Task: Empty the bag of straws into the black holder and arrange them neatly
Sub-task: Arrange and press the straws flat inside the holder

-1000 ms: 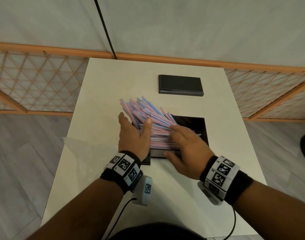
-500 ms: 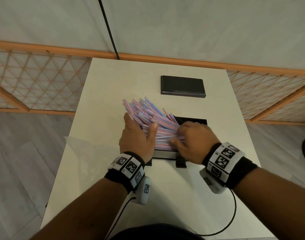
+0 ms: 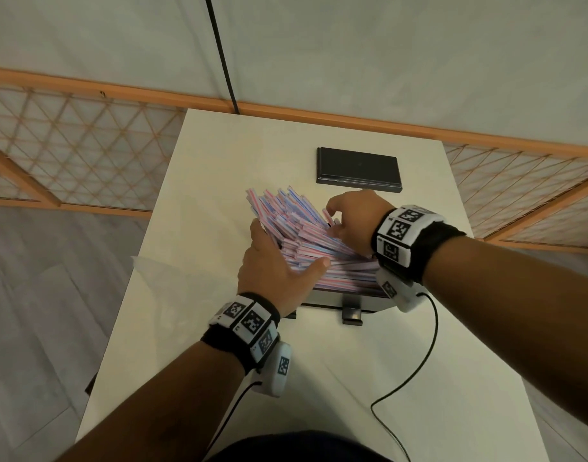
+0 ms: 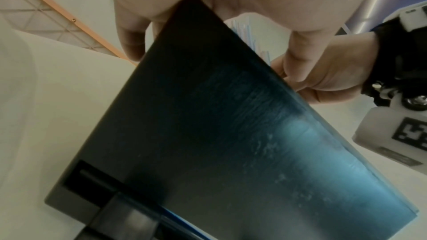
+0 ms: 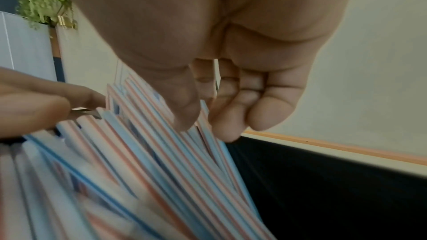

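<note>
A loose pile of pink and blue striped straws [image 3: 302,235] lies slanted in the black holder [image 3: 326,300], its left ends sticking out over the holder's left rim. My left hand [image 3: 276,261] presses against those ends, fingers straight and thumb laid across the top of the pile. My right hand [image 3: 352,218] reaches over the far side. In the right wrist view its thumb and curled fingertips [image 5: 201,116] pinch a few straws [image 5: 161,152]. The left wrist view shows mostly the holder's dark wall [image 4: 208,134]; the holder's inside is hidden under the straws.
A flat black lid [image 3: 358,170] lies at the back of the white table [image 3: 452,378]. A clear plastic bag [image 3: 159,278] lies at the table's left edge. A black cable [image 3: 419,361] loops over the tabletop on my right. An orange lattice rail [image 3: 86,168] runs behind the table.
My right hand has moved from the near right of the pile over to its far side and pinched some straws. My left hand has stayed against the pile's left ends.
</note>
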Motion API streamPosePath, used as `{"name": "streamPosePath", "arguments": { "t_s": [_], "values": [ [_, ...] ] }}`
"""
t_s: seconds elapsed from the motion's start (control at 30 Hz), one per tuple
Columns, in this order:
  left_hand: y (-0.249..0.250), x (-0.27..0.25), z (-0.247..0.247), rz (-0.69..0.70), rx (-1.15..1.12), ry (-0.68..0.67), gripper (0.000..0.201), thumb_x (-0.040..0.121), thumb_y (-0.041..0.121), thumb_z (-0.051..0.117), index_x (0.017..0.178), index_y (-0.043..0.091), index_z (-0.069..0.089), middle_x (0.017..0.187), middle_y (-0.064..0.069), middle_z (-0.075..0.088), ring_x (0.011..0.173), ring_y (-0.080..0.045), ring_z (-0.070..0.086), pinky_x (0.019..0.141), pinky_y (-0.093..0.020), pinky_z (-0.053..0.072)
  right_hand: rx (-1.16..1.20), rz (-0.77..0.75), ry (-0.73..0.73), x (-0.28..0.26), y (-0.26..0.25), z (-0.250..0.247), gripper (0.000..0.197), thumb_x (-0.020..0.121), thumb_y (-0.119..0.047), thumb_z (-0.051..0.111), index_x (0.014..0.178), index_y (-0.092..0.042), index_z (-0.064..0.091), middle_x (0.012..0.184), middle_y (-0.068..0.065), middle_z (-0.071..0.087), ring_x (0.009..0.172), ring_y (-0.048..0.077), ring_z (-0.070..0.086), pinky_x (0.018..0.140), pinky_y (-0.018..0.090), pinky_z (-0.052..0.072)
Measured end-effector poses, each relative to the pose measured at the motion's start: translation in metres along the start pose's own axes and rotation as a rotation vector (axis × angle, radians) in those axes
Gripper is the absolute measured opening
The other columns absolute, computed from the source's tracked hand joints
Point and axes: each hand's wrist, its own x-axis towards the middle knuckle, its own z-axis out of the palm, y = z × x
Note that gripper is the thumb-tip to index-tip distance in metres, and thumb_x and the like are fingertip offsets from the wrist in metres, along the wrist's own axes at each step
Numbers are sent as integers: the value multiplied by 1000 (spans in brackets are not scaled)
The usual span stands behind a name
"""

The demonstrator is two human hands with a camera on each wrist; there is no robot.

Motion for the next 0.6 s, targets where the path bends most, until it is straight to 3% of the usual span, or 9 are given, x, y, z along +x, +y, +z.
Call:
{"name": "streamPosePath", "arguments": {
  "t_s": [0.1,0.2,0.4,0.47,0.53,0.6],
  "values": [
    [0,0,-1,2,-27,-6,109,53,71,74,141,30,25,129,10,63,115,-18,65,100,-48,54,-11,-44,-7,6,-6,0,22,93,-32,60,104,-16,71,103,5,69,95,27,62,82,34,51],
    [0,-1,-3,1,-48,-16,103,53,70,73,137,30,28,127,10,62,114,-17,64,99,-47,55,-20,-82,16,6,-6,2,22,93,-31,59,93,-13,72,89,7,70,85,27,62,78,37,53],
    [1,0,-6,-9,-104,-20,102,58,60,81,140,27,30,133,7,58,121,-15,61,104,-44,53,22,-195,221,-8,-3,-15,28,95,-26,55,72,-11,58,68,3,55,67,27,51,65,31,38],
    [3,0,-10,-28,-122,15,111,65,52,86,151,20,23,148,2,48,136,-17,50,114,-44,45,9,-218,284,-18,0,-32,23,93,-24,59,74,-11,59,69,1,54,67,23,45,65,29,33],
    [10,-2,-18,-31,-78,110,116,68,55,84,155,18,17,158,-4,34,146,-22,36,118,-47,38,-8,-217,335,-32,2,-52,27,92,-23,61,68,-14,52,60,-5,44,63,23,39,63,28,24],
    [22,-3,-26,105,-13,242,105,68,56,80,148,13,28,147,-4,39,137,-26,43,112,-49,43,-19,-212,372,-47,4,-68,34,90,-22,62,63,-18,43,55,-8,37,59,25,37,60,30,22]
  ]
}}
